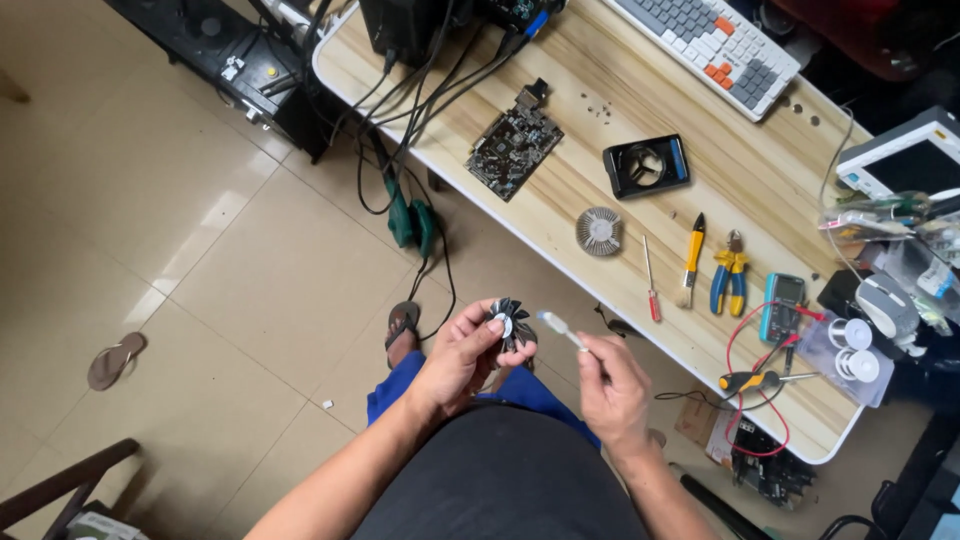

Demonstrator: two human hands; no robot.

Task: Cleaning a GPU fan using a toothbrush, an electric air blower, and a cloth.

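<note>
The left hand (462, 352) pinched a small black fan (510, 322) in its fingers; the right hand's (612, 385) fingers gripped a white toothbrush (560, 328) just beside it.

Open air over the lap around the left hand (462, 350) and right hand (612, 385), nothing between them but the small fan rotor (510, 322) and the white brush (560, 328). Desk edge just ahead: red screwdriver (650, 293), yellow utility knife (692, 258), pliers (730, 272), multimeter (781, 305) crowd the near strip. Red test leads (745, 345) loop over the edge. Bare wood between the circuit board (513, 140) and round heatsink (600, 230). Cables (410, 90) hang off the desk's left end.
</note>
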